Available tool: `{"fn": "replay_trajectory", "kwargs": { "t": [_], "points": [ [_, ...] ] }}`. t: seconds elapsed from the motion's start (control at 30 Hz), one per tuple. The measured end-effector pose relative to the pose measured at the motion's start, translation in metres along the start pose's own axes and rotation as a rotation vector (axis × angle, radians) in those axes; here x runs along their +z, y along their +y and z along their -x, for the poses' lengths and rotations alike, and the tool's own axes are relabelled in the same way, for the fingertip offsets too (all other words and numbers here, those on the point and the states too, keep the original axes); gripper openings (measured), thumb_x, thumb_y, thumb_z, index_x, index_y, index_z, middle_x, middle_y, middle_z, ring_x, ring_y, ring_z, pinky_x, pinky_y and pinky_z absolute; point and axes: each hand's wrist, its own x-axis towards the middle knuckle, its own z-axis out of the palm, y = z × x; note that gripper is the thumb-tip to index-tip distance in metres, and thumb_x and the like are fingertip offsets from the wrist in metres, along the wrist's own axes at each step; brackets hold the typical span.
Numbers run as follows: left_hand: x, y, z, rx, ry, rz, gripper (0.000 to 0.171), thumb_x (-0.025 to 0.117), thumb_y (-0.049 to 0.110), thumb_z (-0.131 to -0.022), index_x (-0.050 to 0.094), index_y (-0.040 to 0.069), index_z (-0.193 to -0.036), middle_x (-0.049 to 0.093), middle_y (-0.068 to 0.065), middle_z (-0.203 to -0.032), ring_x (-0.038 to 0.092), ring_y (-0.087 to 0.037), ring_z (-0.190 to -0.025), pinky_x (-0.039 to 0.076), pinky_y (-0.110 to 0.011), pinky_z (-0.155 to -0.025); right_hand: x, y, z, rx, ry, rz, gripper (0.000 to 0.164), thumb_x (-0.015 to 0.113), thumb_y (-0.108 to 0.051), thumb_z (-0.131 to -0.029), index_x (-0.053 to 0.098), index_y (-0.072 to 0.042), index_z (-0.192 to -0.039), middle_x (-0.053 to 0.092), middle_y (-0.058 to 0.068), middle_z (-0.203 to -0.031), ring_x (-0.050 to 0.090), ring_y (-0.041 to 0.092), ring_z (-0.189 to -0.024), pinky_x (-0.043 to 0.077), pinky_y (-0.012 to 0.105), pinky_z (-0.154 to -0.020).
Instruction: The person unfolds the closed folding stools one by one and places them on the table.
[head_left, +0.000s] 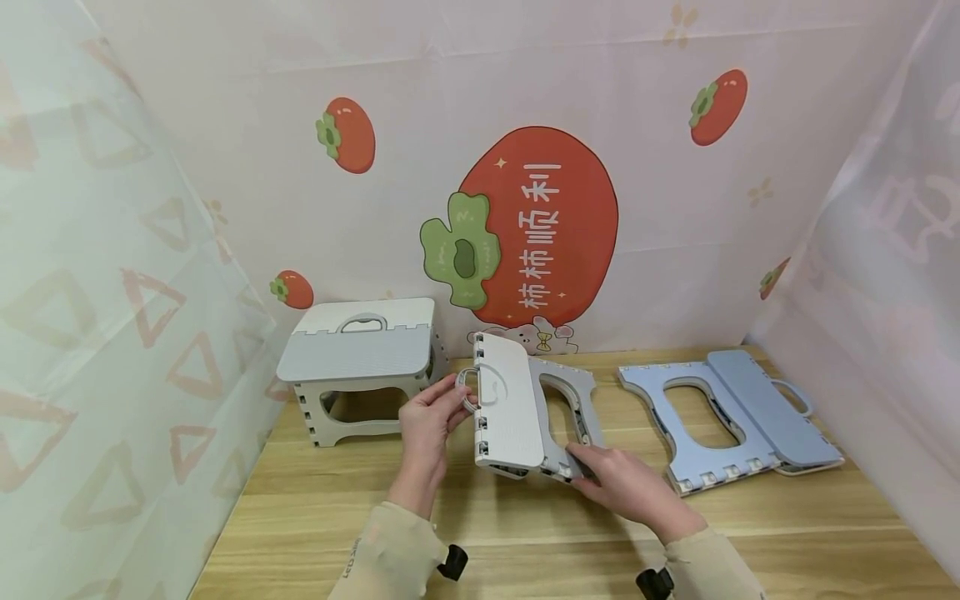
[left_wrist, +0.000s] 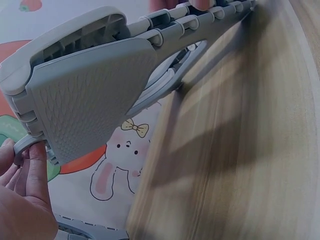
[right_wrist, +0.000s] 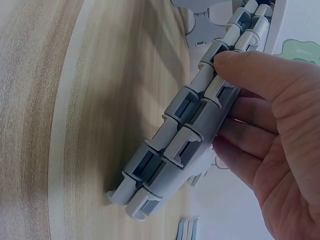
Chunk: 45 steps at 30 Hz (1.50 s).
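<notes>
A folded white-and-grey folding stool [head_left: 512, 400] is held tilted over the middle of the table, one end raised. My left hand [head_left: 435, 412] pinches its carry handle [head_left: 467, 392] between thumb and fingers. On the near hinged edge, my right hand [head_left: 618, 483] grips the leg frame [right_wrist: 185, 120], thumb on one face and fingers beneath. In the left wrist view the textured grey half of the seat [left_wrist: 92, 95] faces the camera, with the leg panels folded out flat beyond it. The far end of the legs sits low, close to the wood.
An unfolded white-and-grey stool [head_left: 360, 354] stands at the back left. A folded blue stool [head_left: 772, 408] lies flat at the right. Everything is on a wood-grain table [head_left: 525, 558] with a printed curtain [head_left: 405, 50] behind it and at both sides.
</notes>
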Motion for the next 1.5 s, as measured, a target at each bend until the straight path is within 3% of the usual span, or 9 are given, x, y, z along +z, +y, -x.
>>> {"fn": "replay_trajectory", "kwargs": {
  "t": [0.2, 0.47, 0.7, 0.9, 1.13, 1.5],
  "points": [
    [0.001, 0.002, 0.000, 0.002, -0.002, -0.005, 0.037, 0.077, -0.005, -0.086, 0.068, -0.010, -0.122, 0.077, -0.016, -0.091, 0.076, -0.020, -0.072, 0.064, -0.034, -0.076, 0.000, -0.002, 0.000, -0.027, 0.029, 0.007, 0.042, 0.077, -0.014, -0.092, 0.064, 0.001, -0.129, 0.076, 0.012, -0.109, 0.074, 0.021, -0.086, 0.062, 0.034, -0.069],
    [0.002, 0.006, -0.001, 0.015, -0.005, 0.001, 0.037, 0.078, -0.004, -0.086, 0.069, -0.010, -0.121, 0.077, -0.016, -0.089, 0.076, -0.022, -0.074, 0.064, -0.033, -0.075, 0.001, -0.003, -0.002, -0.011, 0.008, -0.008, 0.040, 0.076, -0.016, -0.093, 0.064, -0.003, -0.129, 0.075, 0.008, -0.105, 0.072, 0.016, -0.084, 0.061, 0.032, -0.068],
    [0.005, 0.012, 0.001, 0.026, -0.012, 0.012, 0.036, 0.077, -0.005, -0.086, 0.069, -0.010, -0.120, 0.076, -0.018, -0.093, 0.076, -0.020, -0.072, 0.064, -0.034, -0.076, 0.002, -0.004, -0.003, -0.012, 0.020, 0.000, 0.044, 0.076, -0.017, -0.093, 0.064, -0.001, -0.131, 0.076, 0.009, -0.109, 0.073, 0.017, -0.089, 0.062, 0.034, -0.072],
    [0.006, 0.016, 0.001, 0.033, -0.022, 0.010, 0.037, 0.079, -0.003, -0.086, 0.069, -0.011, -0.120, 0.076, -0.016, -0.090, 0.076, -0.021, -0.072, 0.064, -0.033, -0.075, 0.001, -0.007, -0.003, -0.020, 0.035, -0.010, 0.043, 0.077, -0.017, -0.092, 0.064, -0.003, -0.131, 0.075, 0.005, -0.102, 0.069, 0.010, -0.082, 0.060, 0.031, -0.067],
    [0.009, 0.021, 0.003, 0.052, -0.035, 0.010, 0.035, 0.078, -0.003, -0.086, 0.069, -0.011, -0.119, 0.076, -0.014, -0.086, 0.075, -0.021, -0.070, 0.064, -0.033, -0.074, -0.001, -0.010, -0.004, -0.044, 0.040, -0.041, 0.042, 0.076, -0.016, -0.093, 0.064, -0.001, -0.131, 0.075, 0.010, -0.107, 0.073, 0.016, -0.086, 0.061, 0.034, -0.070],
    [0.014, 0.027, 0.004, 0.067, -0.030, -0.002, 0.034, 0.078, -0.005, -0.086, 0.070, -0.012, -0.118, 0.076, -0.012, -0.086, 0.075, -0.020, -0.069, 0.064, -0.033, -0.073, 0.001, -0.011, -0.004, -0.013, 0.032, -0.049, 0.047, 0.075, -0.018, -0.094, 0.063, 0.001, -0.135, 0.075, 0.014, -0.114, 0.073, 0.021, -0.094, 0.062, 0.038, -0.077]
  ]
}}
